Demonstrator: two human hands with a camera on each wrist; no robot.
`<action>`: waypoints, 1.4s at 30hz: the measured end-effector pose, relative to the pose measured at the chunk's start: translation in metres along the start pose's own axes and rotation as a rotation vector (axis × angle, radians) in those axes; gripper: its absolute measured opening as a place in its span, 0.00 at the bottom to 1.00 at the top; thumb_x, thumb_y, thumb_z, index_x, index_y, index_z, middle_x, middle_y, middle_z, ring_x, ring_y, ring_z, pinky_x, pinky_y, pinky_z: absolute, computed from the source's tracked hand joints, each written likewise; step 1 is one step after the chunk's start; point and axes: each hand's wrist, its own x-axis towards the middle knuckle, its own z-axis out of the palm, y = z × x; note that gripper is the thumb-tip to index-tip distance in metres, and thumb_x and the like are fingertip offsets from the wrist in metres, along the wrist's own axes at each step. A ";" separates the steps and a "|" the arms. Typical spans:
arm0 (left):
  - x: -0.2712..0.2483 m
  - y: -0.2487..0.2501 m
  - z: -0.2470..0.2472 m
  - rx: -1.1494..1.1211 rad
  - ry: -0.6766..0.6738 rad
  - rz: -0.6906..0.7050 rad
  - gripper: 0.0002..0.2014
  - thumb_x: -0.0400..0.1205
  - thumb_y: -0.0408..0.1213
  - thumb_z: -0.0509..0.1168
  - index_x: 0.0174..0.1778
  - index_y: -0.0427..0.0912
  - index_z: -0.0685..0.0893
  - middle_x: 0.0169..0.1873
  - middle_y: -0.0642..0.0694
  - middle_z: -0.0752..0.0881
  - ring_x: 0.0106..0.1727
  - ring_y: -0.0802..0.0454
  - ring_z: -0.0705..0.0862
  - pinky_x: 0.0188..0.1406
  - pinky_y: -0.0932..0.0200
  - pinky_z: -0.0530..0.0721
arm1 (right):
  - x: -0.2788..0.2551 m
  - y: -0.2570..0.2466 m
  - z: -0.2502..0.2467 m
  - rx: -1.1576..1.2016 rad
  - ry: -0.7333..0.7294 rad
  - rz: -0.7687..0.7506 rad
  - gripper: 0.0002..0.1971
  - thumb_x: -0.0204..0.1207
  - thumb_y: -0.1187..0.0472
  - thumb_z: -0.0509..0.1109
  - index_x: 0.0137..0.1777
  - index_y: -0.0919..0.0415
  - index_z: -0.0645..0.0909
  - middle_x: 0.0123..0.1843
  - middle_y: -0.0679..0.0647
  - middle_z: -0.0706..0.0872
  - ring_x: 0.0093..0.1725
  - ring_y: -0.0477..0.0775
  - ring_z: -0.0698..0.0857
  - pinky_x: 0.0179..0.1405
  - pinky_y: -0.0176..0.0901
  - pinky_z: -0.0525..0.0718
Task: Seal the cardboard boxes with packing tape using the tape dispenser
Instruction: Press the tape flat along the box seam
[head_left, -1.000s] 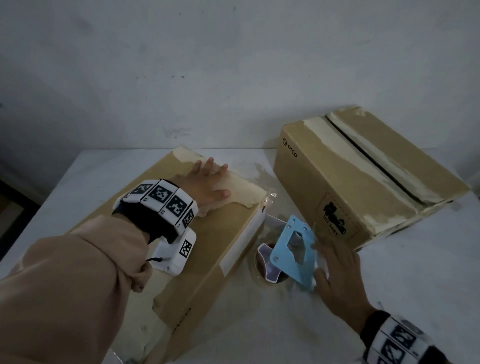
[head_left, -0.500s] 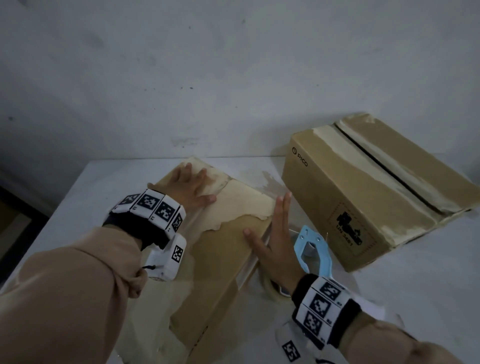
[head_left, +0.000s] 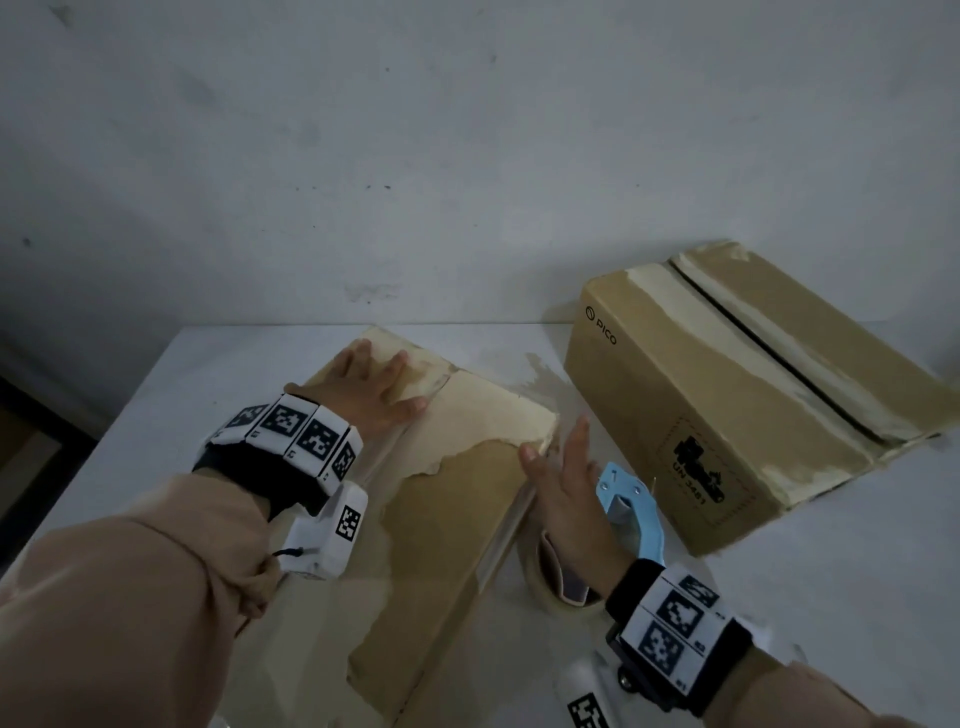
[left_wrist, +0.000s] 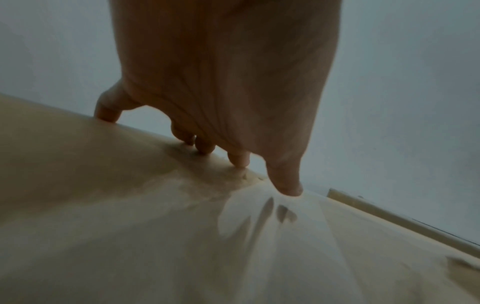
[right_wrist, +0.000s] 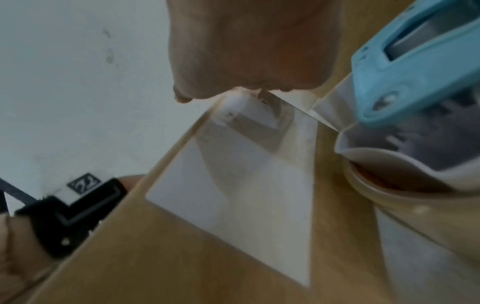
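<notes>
A flat cardboard box (head_left: 452, 540) with a torn pale top lies on the white table (head_left: 831, 597) in front of me. My left hand (head_left: 371, 387) presses flat on its far corner; in the left wrist view its fingertips (left_wrist: 288, 185) touch the cardboard (left_wrist: 130, 205). My right hand (head_left: 563, 493) lies with straight fingers along the box's right side edge (right_wrist: 246, 195), thumb on the top. The blue tape dispenser (head_left: 631, 506) with its tape roll (head_left: 550, 587) sits on the table just right of that hand, unheld, and is seen close in the right wrist view as the dispenser (right_wrist: 415, 72).
A second, taller cardboard box (head_left: 753, 415) with an unsealed top seam stands at the back right, close behind the dispenser. A grey wall (head_left: 467, 156) rises behind the table. The table's left edge (head_left: 104, 441) drops to a dark floor.
My right hand let go of the dispenser and moved left onto the flat box's right edge. My left hand slid toward the box's far left corner.
</notes>
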 end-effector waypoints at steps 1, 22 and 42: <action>-0.002 0.001 0.002 0.003 -0.011 -0.018 0.62 0.50 0.84 0.37 0.81 0.57 0.43 0.82 0.46 0.39 0.83 0.44 0.38 0.81 0.38 0.45 | -0.002 -0.009 0.000 0.031 0.028 -0.023 0.51 0.62 0.27 0.55 0.76 0.41 0.27 0.82 0.44 0.35 0.80 0.55 0.32 0.77 0.59 0.35; -0.035 -0.017 -0.025 0.124 -0.040 -0.057 0.36 0.79 0.65 0.49 0.81 0.54 0.50 0.82 0.47 0.52 0.82 0.45 0.54 0.76 0.32 0.51 | 0.047 -0.069 -0.011 -0.691 -0.098 -0.403 0.41 0.72 0.43 0.69 0.80 0.53 0.53 0.84 0.49 0.42 0.80 0.46 0.37 0.76 0.44 0.34; 0.014 -0.002 -0.025 0.016 -0.044 0.311 0.21 0.87 0.49 0.46 0.61 0.41 0.78 0.60 0.44 0.81 0.59 0.47 0.79 0.64 0.48 0.74 | 0.083 -0.083 0.021 -1.000 -0.386 -0.438 0.24 0.81 0.50 0.59 0.73 0.63 0.67 0.65 0.59 0.75 0.62 0.57 0.76 0.60 0.45 0.73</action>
